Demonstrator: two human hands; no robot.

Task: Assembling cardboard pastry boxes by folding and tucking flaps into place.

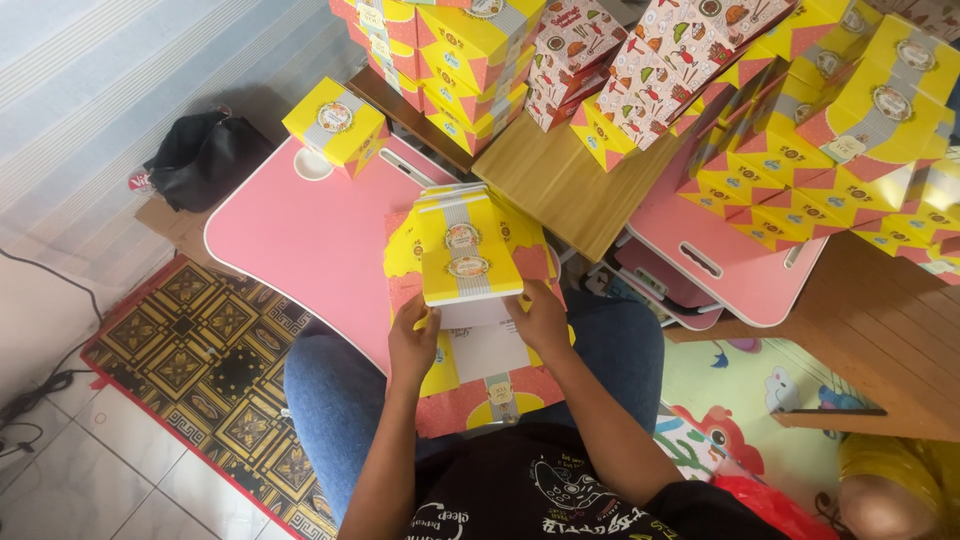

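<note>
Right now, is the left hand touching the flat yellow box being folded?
Touching. The head view shows the left hand gripping the edge of the yellow box, fingers pressed on the cardboard with no gap.

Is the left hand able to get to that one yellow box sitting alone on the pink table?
Probably yes. The left hand holds the flat box, but bare pink table lies between it and the folded yellow box; nothing blocks it.

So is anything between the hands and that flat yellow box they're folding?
Nothing visible. The left hand and right hand both already grip the flat yellow box at its lower edge, over the lap. The finished box on the pink table sits well clear.
</note>
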